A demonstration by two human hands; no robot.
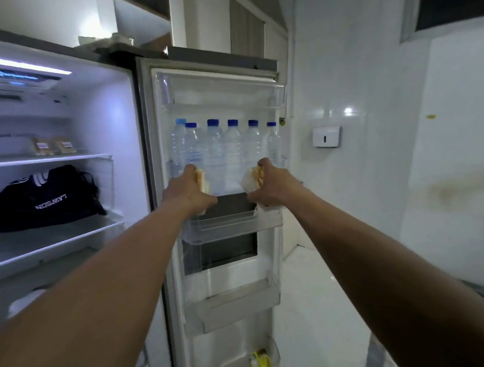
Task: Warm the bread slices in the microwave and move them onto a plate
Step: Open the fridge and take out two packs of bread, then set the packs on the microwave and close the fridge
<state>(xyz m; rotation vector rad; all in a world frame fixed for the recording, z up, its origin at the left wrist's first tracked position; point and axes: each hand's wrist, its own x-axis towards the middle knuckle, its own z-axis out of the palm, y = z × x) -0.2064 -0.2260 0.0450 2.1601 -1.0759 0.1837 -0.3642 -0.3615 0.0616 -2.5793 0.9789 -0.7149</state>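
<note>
We face the open fridge door (217, 156), both arms stretched out. Left hand (186, 190) grips a wrapped bread pack (202, 179); right hand (271, 186) grips a second pack (251, 178). Both sit in front of the water bottles (215, 148) on the door shelf (234, 225). Black bag (44, 198) on a fridge shelf (53, 243) at left.

Two bare forearms, no sleeves, watch or rings visible; left hand (186, 190) and right hand (271, 186) are ungloved.
</note>
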